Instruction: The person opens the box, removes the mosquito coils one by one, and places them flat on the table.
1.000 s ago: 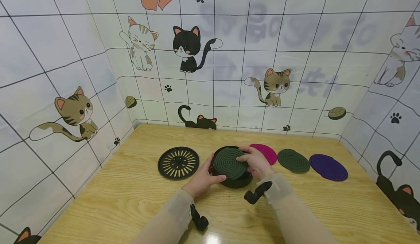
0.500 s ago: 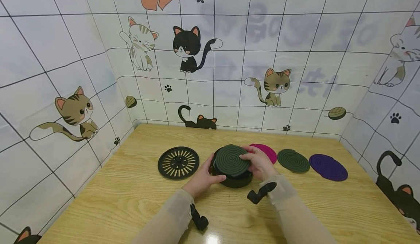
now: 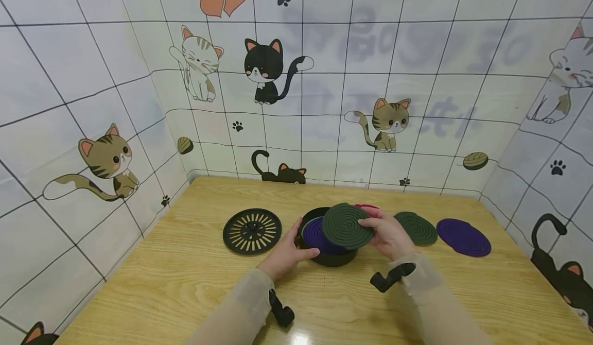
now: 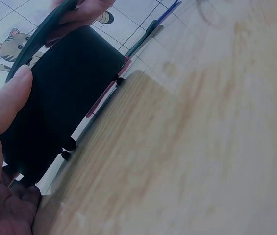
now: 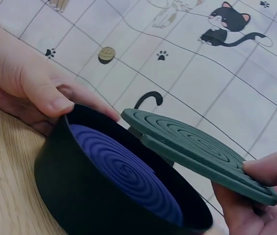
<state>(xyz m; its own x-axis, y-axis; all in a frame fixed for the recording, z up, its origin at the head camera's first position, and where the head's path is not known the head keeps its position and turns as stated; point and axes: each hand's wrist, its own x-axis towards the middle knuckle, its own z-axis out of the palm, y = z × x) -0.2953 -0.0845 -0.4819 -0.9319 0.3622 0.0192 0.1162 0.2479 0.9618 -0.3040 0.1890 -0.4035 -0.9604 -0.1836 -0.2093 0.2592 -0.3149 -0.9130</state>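
My right hand (image 3: 391, 237) pinches a green mosquito coil (image 3: 346, 225) between thumb and fingers. The coil is held tilted above the right part of a round black tin (image 3: 331, 260). Inside the tin lies a purple mosquito coil (image 5: 126, 169), partly covered by the green one in the head view. With my left hand (image 3: 287, 255) I grip the tin's left side; in the left wrist view the thumb (image 4: 11, 98) lies along its wall near the rim. Small round feet (image 4: 69, 143) show under the tin.
A black slotted lid (image 3: 252, 231) lies left of the tin on the wooden table (image 3: 185, 283). To the right rest a pink coil (image 3: 366, 206), mostly hidden by my hand, another green coil (image 3: 417, 229) and a purple coil (image 3: 463, 237). Cat-print sheets enclose the back and sides.
My right hand has lifted the green coil and moved it to the right, uncovering the purple coil in the tin. My left hand has stayed on the tin.
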